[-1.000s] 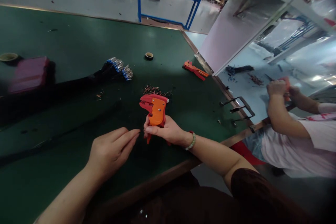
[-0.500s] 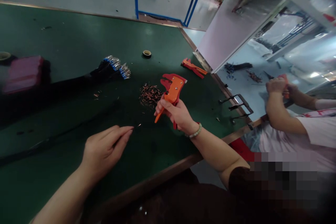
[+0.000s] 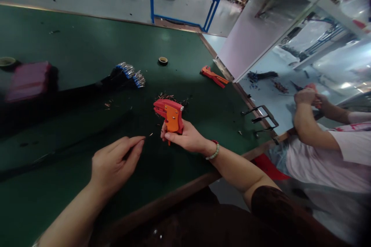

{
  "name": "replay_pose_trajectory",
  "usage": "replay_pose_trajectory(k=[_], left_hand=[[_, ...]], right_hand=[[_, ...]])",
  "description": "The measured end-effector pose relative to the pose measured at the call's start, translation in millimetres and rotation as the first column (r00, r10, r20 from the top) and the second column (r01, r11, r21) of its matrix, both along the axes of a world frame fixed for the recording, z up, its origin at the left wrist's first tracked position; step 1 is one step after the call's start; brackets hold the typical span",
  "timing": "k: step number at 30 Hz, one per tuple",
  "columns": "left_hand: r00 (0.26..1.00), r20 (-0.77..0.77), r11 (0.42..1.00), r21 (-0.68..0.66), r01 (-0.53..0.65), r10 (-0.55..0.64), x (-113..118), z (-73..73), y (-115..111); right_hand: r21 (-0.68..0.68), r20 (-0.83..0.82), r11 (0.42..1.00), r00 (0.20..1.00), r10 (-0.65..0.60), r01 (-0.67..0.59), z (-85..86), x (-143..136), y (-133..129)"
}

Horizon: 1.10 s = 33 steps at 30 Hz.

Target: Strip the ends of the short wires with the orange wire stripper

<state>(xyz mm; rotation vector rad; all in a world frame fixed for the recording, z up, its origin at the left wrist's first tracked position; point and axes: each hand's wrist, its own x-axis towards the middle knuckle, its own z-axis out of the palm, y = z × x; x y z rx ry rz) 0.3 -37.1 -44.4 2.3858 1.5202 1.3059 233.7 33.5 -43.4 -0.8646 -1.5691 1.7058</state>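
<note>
While the green worktable (image 3: 110, 38) is supporting the main arrangement, a co-worker (image 3: 321, 139) is occupying the station to the right, holding a reddish tool. A bundle of black cables (image 3: 107, 84) is lying along the table's left side, its blue-and-silver ends (image 3: 131, 73) pointing inward, presumably to keep all the tips together. A pink box (image 3: 30, 81) is standing just behind the bundle, possibly to be out of the hands' way; contact between the two cannot be confirmed.

The left hand (image 3: 114, 162) is hovering over the near part of the worktable, thumb and fingertips pressing together in a pinch. The right hand (image 3: 187, 137) is grasping a pistol-grip wire stripper (image 3: 173, 117) above the surface, fingers wrapping the handles; this hold is likely giving leverage while leaving the nose unobstructed. The jaws are facing left; their degree of closure cannot be determined.

A second wire stripper (image 3: 214, 76) is lying near the right edge, apparently parked as a spare. A tape roll (image 3: 162, 61) is resting between the cable ends and that spare. Copper clippings (image 3: 165, 95) are lying heaped behind the held tool's head, partly hidden. A dark wire (image 3: 147, 136) is being gripped in the left pinch, its copper tip (image 3: 151, 134) projecting toward the right hand, below and apart from the jaws; pinching near the tip is probably steadying the bare end
</note>
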Motion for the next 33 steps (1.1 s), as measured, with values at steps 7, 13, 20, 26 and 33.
replay_pose_trajectory(k=[7, 13, 20, 26, 33], left_hand=[[0.998, 0.040, 0.999, -0.022, -0.048, 0.049, 1.2, 2.5, 1.8], [0.992, 0.084, 0.995, -0.049, -0.089, 0.093, -0.9, 10.5, -1.6], [0.992, 0.111, 0.997, -0.042, -0.057, 0.062, -0.4, 9.3, -0.9], [0.987, 0.158, 0.991, -0.130, 0.012, 0.009, -0.9, 10.6, -0.9], [0.980, 0.200, 0.982, -0.184, 0.054, -0.016, -4.2, 9.8, 1.1]], right_hand=[[-0.216, -0.115, 0.944, 0.967, 0.228, -0.248, 2.4, 6.0, -0.1], [-0.410, -0.274, 0.824, 0.915, 0.297, -0.390, 0.6, 10.4, -1.5], [-0.426, -0.287, 0.740, 0.853, 0.435, -0.521, -10.7, 9.6, 0.3], [-0.417, -0.282, 0.717, 0.830, 0.482, -0.558, -14.0, 10.2, 0.7], [-0.436, -0.271, 0.710, 0.833, 0.483, -0.553, -15.1, 9.6, 0.7]])
